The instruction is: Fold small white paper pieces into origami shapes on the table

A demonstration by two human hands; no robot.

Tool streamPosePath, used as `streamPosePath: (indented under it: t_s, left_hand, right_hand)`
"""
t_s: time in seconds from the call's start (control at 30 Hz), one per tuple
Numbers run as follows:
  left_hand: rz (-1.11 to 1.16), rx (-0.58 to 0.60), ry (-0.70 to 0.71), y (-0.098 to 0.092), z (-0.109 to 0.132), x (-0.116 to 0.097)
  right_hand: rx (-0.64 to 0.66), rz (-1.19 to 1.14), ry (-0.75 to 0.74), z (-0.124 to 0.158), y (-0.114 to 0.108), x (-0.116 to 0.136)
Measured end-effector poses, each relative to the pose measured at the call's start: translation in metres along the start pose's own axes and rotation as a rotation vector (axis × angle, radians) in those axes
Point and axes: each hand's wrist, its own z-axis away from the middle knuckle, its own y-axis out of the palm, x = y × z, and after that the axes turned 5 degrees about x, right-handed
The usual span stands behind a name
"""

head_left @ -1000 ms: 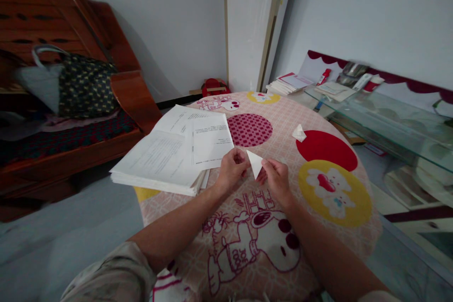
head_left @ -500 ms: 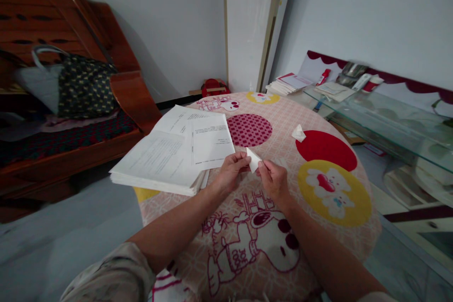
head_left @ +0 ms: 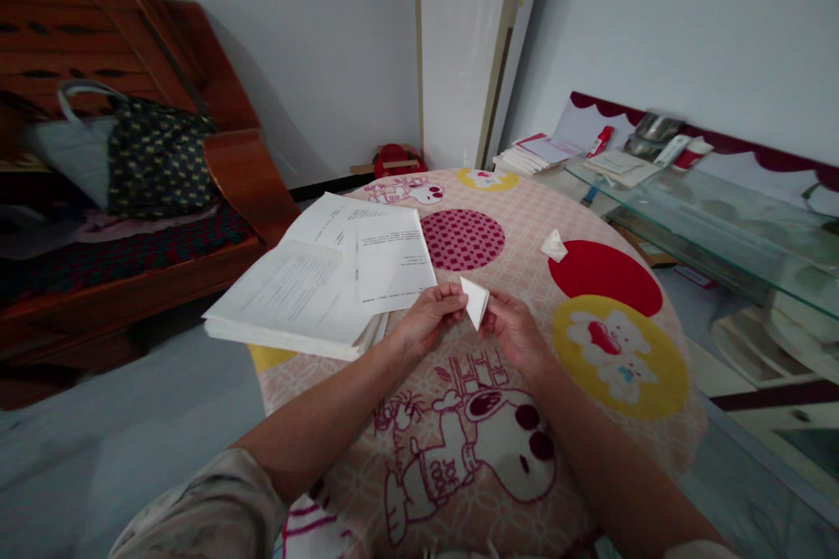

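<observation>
A small folded piece of white paper (head_left: pixel 474 303), triangular in outline with layered edges on its right, is held up over the table. My left hand (head_left: pixel 433 314) pinches its left edge between thumb and fingers. On the other side, my right hand (head_left: pixel 516 327) has its fingers closed at the paper's right edge; some fingertips are hidden behind it. Another small folded white paper piece (head_left: pixel 554 245) lies farther back on the patterned tablecloth (head_left: pixel 524 279), beside the red circle. Left of my hands rests a thick stack of printed sheets (head_left: pixel 294 297).
A glass-topped shelf unit (head_left: pixel 734 218) stands close to the table's right side, with papers (head_left: pixel 541 150) and a paper cup (head_left: pixel 691 154) on top. At left is a wooden bench (head_left: pixel 242 183) holding a dark patterned bag (head_left: pixel 157 162). A tall white cabinet-like unit (head_left: pixel 459 61) stands behind.
The folded paper has turned in my fingers and shows a fuller triangular face. My right hand has shifted its grip slightly along the right edge; my left hand keeps its pinch.
</observation>
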Motion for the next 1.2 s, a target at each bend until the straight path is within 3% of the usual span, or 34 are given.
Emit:
streamPosePath:
  t_s: [0.43,0.63,0.77,1.2]
  left_hand:
    - [-0.021,0.141,-0.144,-0.005,0.0,-0.002]
    - [-0.145,0.164,-0.098,-0.006,0.002,-0.005]
    - [-0.179,0.153,-0.085,-0.008,0.001,-0.005]
    - [-0.01,0.2,-0.206,-0.014,-0.001,-0.004]
  right_hand:
    - [0.062,-0.149,0.098,0.0,-0.002,-0.007]
    - [0.123,-0.073,0.1,-0.001,-0.002,-0.01]
    - [0.091,-0.059,0.101,-0.001,-0.003,-0.008]
    - [0.08,-0.247,0.193,0.0,-0.001,-0.004]
